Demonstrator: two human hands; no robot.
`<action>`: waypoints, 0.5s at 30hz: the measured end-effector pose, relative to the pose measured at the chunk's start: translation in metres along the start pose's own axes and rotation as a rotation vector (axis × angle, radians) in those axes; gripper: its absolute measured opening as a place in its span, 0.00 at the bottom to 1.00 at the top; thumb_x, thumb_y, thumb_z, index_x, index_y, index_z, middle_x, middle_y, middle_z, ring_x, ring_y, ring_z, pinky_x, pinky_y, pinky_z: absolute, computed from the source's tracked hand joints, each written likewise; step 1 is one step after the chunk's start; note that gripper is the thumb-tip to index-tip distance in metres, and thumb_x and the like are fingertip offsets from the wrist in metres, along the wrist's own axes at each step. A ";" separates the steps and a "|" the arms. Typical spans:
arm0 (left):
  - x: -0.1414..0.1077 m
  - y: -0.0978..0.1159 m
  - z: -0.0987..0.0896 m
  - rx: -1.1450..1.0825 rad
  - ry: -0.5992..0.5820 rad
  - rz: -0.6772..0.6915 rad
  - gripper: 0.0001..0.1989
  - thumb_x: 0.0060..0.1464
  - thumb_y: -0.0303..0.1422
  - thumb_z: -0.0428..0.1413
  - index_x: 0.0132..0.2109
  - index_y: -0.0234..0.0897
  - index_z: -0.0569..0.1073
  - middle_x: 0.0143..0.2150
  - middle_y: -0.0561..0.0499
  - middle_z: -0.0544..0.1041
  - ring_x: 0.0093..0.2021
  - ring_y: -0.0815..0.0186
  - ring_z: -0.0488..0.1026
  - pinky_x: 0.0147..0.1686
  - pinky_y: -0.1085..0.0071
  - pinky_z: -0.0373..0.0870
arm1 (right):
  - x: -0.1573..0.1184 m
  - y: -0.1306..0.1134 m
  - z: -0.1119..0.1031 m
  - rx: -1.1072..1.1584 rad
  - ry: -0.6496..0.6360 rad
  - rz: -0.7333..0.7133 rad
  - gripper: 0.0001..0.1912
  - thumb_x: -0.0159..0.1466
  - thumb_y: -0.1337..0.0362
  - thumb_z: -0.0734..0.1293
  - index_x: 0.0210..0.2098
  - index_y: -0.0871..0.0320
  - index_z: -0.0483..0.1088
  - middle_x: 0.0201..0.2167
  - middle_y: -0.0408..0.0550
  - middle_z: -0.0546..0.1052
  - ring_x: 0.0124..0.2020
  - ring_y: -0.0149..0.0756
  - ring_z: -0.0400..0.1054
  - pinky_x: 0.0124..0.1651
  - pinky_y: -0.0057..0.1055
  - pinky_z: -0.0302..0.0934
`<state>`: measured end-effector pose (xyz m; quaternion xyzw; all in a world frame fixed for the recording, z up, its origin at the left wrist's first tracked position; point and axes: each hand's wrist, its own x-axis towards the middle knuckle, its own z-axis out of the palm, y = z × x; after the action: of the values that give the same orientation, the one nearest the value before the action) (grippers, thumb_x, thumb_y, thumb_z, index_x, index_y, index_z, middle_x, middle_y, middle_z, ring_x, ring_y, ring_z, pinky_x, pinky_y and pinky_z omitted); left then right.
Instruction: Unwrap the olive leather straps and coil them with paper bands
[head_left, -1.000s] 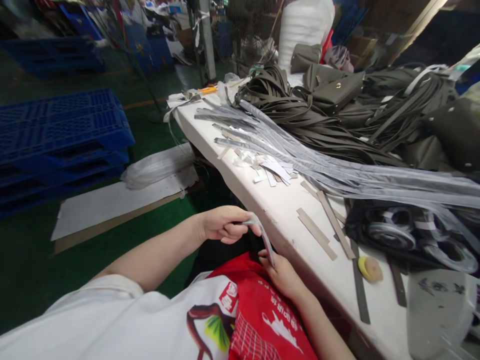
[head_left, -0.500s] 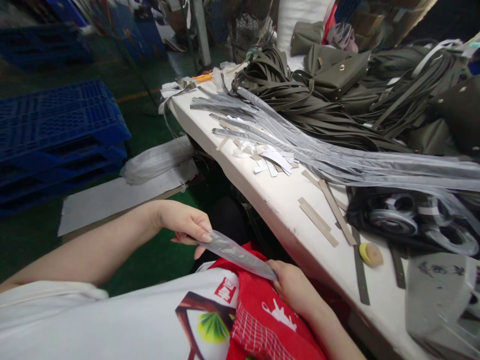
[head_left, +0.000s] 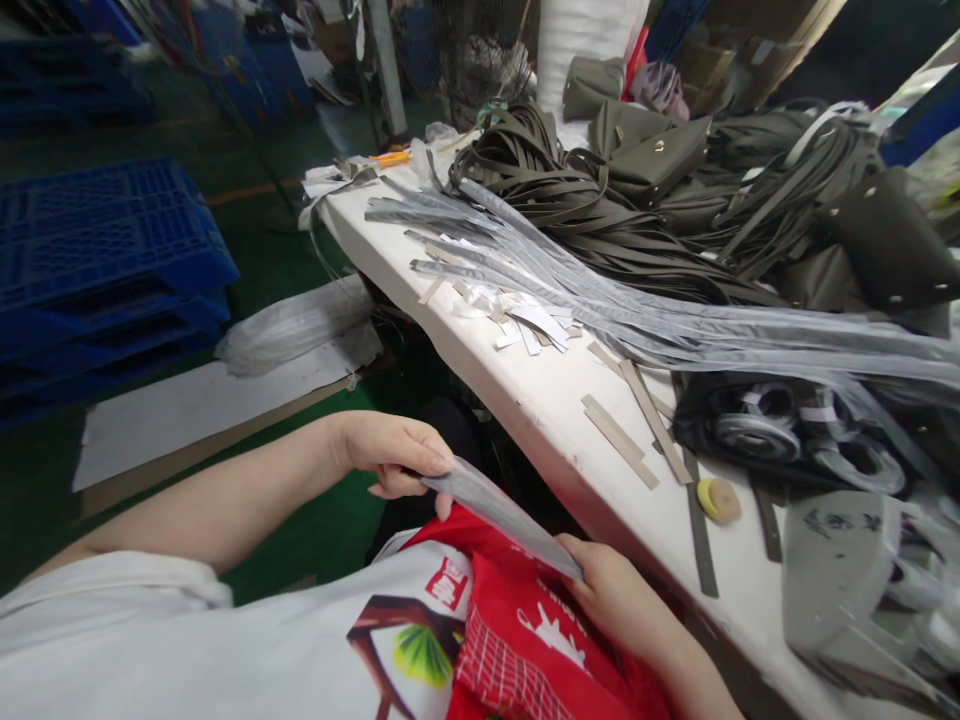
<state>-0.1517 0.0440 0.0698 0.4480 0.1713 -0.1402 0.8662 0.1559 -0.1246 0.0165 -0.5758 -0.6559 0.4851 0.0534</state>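
Between my two hands stretches a grey strap in a clear plastic sleeve (head_left: 502,510), slanting down to the right over my lap. My left hand (head_left: 405,455) pinches its upper end between thumb and fingers. At the lower end my right hand (head_left: 600,580) is closed on it, fingers partly hidden. Beneath the strap lies a red cloth (head_left: 517,620) with white print. Several similar plastic-covered straps (head_left: 645,325) lie across the table beyond my hands.
The white table (head_left: 540,440) bears dark olive straps (head_left: 570,215), olive pouches (head_left: 660,155), paper scraps (head_left: 536,320), a yellow tape roll (head_left: 718,500), a black tray of rolls (head_left: 690,420) and a translucent bin (head_left: 832,570). Blue pallets (head_left: 105,240) stand at left.
Both hands have shifted slightly to the right with the strap, which now slants more steeply. The view has turned a little, so the table sits further left.
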 end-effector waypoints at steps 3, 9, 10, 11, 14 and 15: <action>0.020 0.016 0.008 -0.229 0.094 0.286 0.19 0.62 0.40 0.52 0.47 0.28 0.78 0.12 0.63 0.49 0.11 0.76 0.42 0.12 0.78 0.55 | 0.017 -0.004 0.001 0.148 0.093 -0.067 0.13 0.67 0.61 0.59 0.37 0.56 0.74 0.33 0.46 0.79 0.36 0.41 0.73 0.41 0.31 0.61; 0.094 0.064 0.000 -0.358 0.601 1.064 0.15 0.60 0.32 0.55 0.53 0.32 0.72 0.36 0.49 0.79 0.36 0.68 0.77 0.48 0.69 0.70 | 0.041 -0.059 0.001 0.344 0.040 -0.259 0.20 0.69 0.53 0.57 0.45 0.56 0.76 0.34 0.47 0.79 0.35 0.38 0.72 0.40 0.30 0.65; 0.104 0.068 -0.006 -0.265 0.711 1.134 0.16 0.61 0.33 0.55 0.54 0.33 0.71 0.39 0.47 0.79 0.41 0.65 0.77 0.52 0.66 0.68 | 0.037 -0.069 -0.001 0.357 -0.006 -0.293 0.19 0.69 0.54 0.57 0.45 0.56 0.76 0.35 0.47 0.79 0.36 0.37 0.72 0.41 0.29 0.65; 0.111 0.070 -0.011 -0.130 0.817 1.162 0.16 0.61 0.34 0.54 0.55 0.33 0.70 0.41 0.46 0.80 0.43 0.64 0.77 0.54 0.63 0.66 | 0.031 -0.077 -0.004 0.369 -0.031 -0.328 0.18 0.69 0.54 0.58 0.44 0.55 0.77 0.36 0.47 0.79 0.37 0.37 0.72 0.42 0.29 0.65; 0.119 0.060 -0.021 0.435 1.031 1.040 0.16 0.62 0.32 0.50 0.55 0.33 0.69 0.41 0.45 0.79 0.45 0.61 0.75 0.56 0.60 0.63 | 0.008 -0.081 -0.022 0.403 0.037 -0.410 0.18 0.69 0.54 0.60 0.39 0.56 0.78 0.34 0.47 0.79 0.36 0.36 0.72 0.44 0.30 0.64; 0.118 0.053 -0.021 0.626 1.034 0.953 0.15 0.61 0.31 0.49 0.53 0.34 0.71 0.42 0.45 0.79 0.45 0.61 0.74 0.56 0.60 0.62 | 0.002 -0.075 -0.030 0.441 0.100 -0.421 0.18 0.68 0.53 0.60 0.38 0.57 0.78 0.28 0.47 0.78 0.31 0.34 0.70 0.40 0.29 0.64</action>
<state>-0.0274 0.0804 0.0471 0.7061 0.2954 0.4335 0.4756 0.1212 -0.0953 0.0841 -0.4250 -0.6364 0.5650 0.3084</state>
